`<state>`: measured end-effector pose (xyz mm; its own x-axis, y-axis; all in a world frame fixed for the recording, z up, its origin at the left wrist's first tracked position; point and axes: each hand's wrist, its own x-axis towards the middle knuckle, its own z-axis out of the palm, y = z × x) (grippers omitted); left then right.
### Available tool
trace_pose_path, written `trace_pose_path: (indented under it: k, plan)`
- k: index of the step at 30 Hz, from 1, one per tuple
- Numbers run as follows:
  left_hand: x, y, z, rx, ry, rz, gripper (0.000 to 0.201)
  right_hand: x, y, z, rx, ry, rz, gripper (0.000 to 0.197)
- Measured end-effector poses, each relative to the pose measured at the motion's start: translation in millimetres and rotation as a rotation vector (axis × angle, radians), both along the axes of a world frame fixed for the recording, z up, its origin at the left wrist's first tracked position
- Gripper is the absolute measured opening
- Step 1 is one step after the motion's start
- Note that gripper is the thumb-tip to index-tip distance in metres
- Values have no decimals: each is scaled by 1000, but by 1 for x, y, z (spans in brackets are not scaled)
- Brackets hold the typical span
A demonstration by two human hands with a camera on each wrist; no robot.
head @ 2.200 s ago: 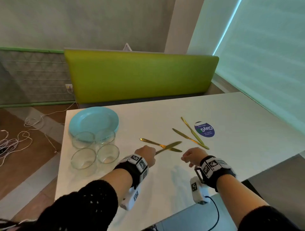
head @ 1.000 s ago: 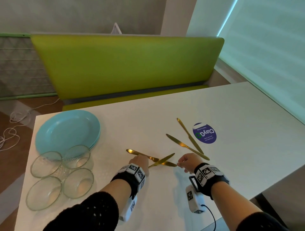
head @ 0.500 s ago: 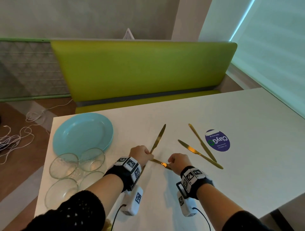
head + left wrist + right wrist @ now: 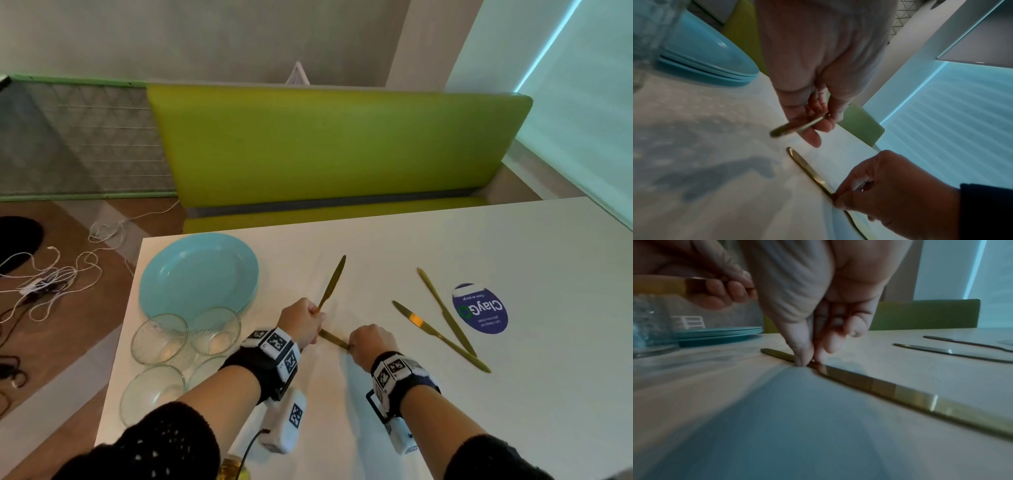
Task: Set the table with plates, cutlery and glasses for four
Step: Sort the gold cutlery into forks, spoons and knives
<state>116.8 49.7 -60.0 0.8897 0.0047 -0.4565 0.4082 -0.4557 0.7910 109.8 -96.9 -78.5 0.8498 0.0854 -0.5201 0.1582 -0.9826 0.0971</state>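
Left hand: we grip the handle of a gold knife [image 4: 331, 281] in our left hand [image 4: 300, 321], its blade raised off the table and pointing toward the green bench [image 4: 335, 144].
Right hand: our right hand [image 4: 371, 345] pinches a second gold knife [image 4: 334, 339] between thumb and fingertips [image 4: 803, 356]; this knife lies flat on the white table [image 4: 513, 394], between our two hands.
Spare cutlery: two more gold knives [image 4: 442, 337] lie to the right, meeting at their near ends, one touching the edge of a round blue sticker [image 4: 479, 308].
Plates: a stack of turquoise plates [image 4: 198, 274] sits at the table's far left corner.
Glasses: four clear glasses [image 4: 159, 337] stand clustered just in front of the plates, at our left wrist.
Floor: white cables [image 4: 58, 274] lie tangled beside the table.
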Motion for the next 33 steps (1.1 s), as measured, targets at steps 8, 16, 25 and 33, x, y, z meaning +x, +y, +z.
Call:
trace_pose_path:
  k: [8,16,25,33]
  plan:
    - [7,-6,-8,167,34,-127,30,-10,-6,-2,-62,-58,151,28]
    - [4,-20,-9,41,75,-129,26,-6,-18,18,-35,-158,374,29]
    - [-6,-41,-7,-121,148,-183,19,-1,-18,63,10,-330,430,14]
    - [-15,-60,-5,-242,195,-181,23,3,-31,60,-1,-301,421,28]
